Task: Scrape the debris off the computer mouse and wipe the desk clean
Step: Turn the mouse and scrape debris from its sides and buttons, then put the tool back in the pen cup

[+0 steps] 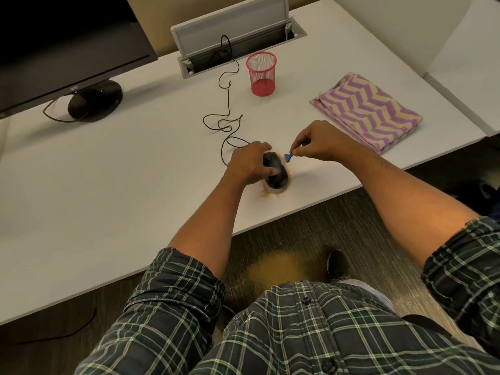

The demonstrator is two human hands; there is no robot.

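A black computer mouse (276,173) lies near the front edge of the white desk (108,185), ringed by orange-brown powdery debris (272,194). My left hand (247,165) grips the mouse from its left side, fingers curled over its top. My right hand (316,144) pinches a small blue scraper (288,157) whose tip sits against the mouse's upper right side. The mouse's thin black cable (228,104) loops away toward the back of the desk.
A folded purple-and-cream zigzag cloth (368,110) lies at the right. A red mesh pen cup (261,73) stands behind the mouse. A monitor (67,41) on its stand is at back left, an open cable hatch (238,39) at the back. Yellow powder (278,266) lies on the carpet.
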